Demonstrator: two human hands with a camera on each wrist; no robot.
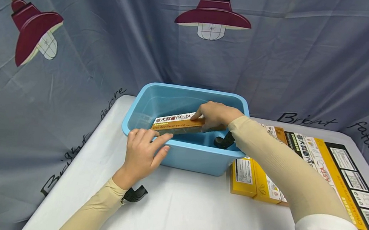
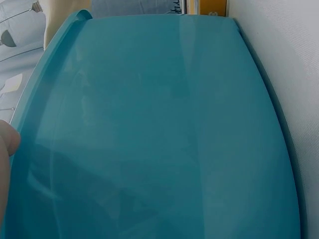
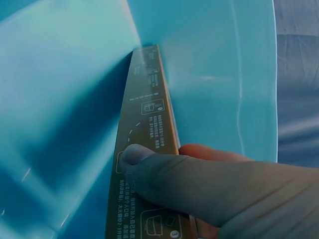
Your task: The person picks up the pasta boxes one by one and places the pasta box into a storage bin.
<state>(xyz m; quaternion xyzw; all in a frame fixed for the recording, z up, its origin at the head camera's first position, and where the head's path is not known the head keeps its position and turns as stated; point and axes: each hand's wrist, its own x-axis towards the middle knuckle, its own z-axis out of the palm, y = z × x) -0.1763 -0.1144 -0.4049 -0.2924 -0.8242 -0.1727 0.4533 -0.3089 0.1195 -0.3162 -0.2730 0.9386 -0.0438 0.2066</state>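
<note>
A long pasta box (image 1: 173,123), printed "Crab Roe flavor sauce", is tilted inside the blue plastic bin (image 1: 196,158). My right hand (image 1: 216,115) reaches over the near rim and grips the box toward its right end. In the right wrist view the thumb (image 3: 164,174) presses the brown printed side of the box (image 3: 144,114), with a finger round the other side. My left hand (image 1: 144,154) rests on the bin's near rim at the left, fingers over the edge. The left wrist view shows mostly the bin's outer wall (image 2: 139,124) and a bit of a fingertip (image 2: 9,138).
Several more pasta boxes (image 1: 316,156) lie side by side on the white table (image 1: 187,214) to the right of the bin, partly behind my right arm. A grey curtain (image 1: 118,39) with printed lamps hangs behind and left of the table.
</note>
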